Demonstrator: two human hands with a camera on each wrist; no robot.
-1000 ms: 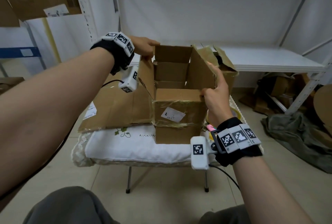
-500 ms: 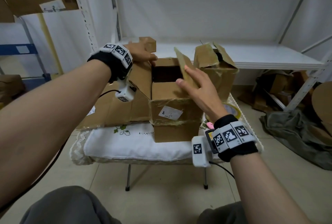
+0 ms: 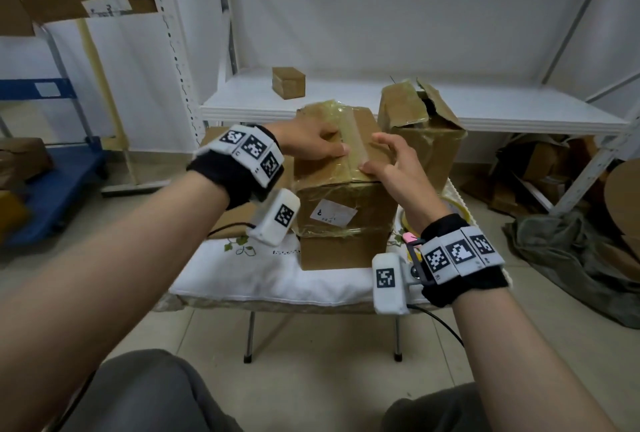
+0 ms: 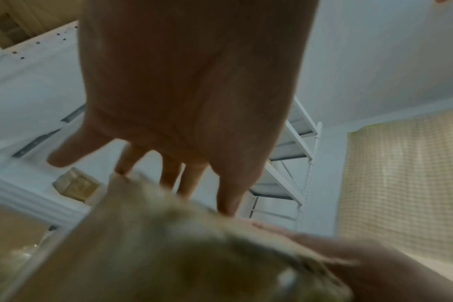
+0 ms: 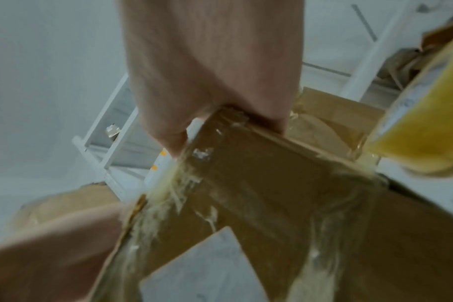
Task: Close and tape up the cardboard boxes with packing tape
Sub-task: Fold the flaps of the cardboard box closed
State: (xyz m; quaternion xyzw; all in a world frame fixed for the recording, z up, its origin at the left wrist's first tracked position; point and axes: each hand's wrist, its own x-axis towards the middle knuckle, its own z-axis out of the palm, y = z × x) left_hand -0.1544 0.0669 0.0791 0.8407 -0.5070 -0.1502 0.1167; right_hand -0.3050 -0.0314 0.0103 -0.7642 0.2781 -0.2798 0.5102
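Observation:
A brown cardboard box (image 3: 343,223) with old tape and a white label stands on the small white-clothed table (image 3: 263,275). Its top flaps lie folded down flat. My left hand (image 3: 311,144) rests on the left flap with fingers extended, pressing it down. My right hand (image 3: 391,161) presses on the right flap with spread fingers, its thumb at the front edge. In the right wrist view the palm (image 5: 215,81) lies on the box's edge (image 5: 259,183). A yellowish tape roll (image 3: 453,209) lies on the table to the right of the box, partly hidden by my right wrist.
A second cardboard box (image 3: 422,133) with torn open flaps stands behind to the right. A small box (image 3: 288,82) sits on the white shelf (image 3: 485,112). Flat cardboard lies left of the box. Cardboard scraps and a dark cloth (image 3: 568,251) cover the floor at right.
Both hands folded the upright side flaps down over the open box and now press on its closed top. The view has tilted so the shelf and the small box show.

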